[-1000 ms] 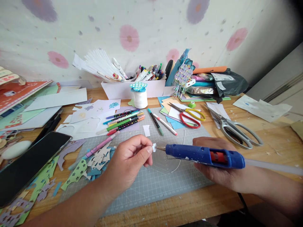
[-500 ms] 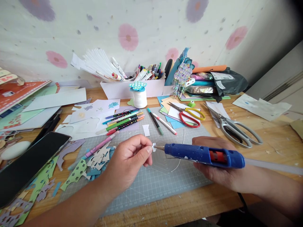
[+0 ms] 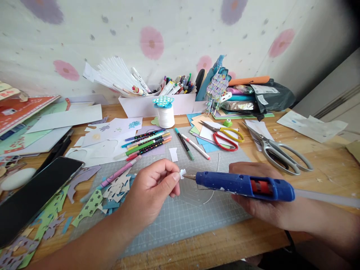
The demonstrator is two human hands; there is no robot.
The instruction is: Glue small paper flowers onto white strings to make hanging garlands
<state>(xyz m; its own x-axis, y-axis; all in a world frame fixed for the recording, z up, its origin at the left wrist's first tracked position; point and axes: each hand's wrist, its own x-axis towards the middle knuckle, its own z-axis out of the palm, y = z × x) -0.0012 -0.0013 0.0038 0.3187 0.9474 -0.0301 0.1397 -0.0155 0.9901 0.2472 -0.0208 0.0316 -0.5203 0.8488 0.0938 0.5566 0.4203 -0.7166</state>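
Between thumb and fingertips, my left hand (image 3: 159,185) pinches a small white paper flower (image 3: 182,173). My right hand (image 3: 258,210) grips a blue hot glue gun (image 3: 242,184) pointing left, a glue stick (image 3: 326,197) trailing from its back end. The metal nozzle (image 3: 190,176) is right at the flower's edge; I cannot tell whether they touch. Both hands are above a grey cutting mat (image 3: 180,228). Lying on the mat are a small white paper strip (image 3: 173,154) and a white string (image 3: 215,180), the string partly hidden behind the glue gun.
Several markers (image 3: 149,144) lie beyond my hands. Red-and-yellow scissors (image 3: 225,137) and large grey shears (image 3: 277,150) rest at the right. A white spool (image 3: 165,117) stands at the back. Paper scraps (image 3: 116,189) and a phone (image 3: 39,195) are at the left.
The glue gun has shifted slightly right, its nozzle drawing back a little from the flower. My left hand has barely moved and keeps its pinch.
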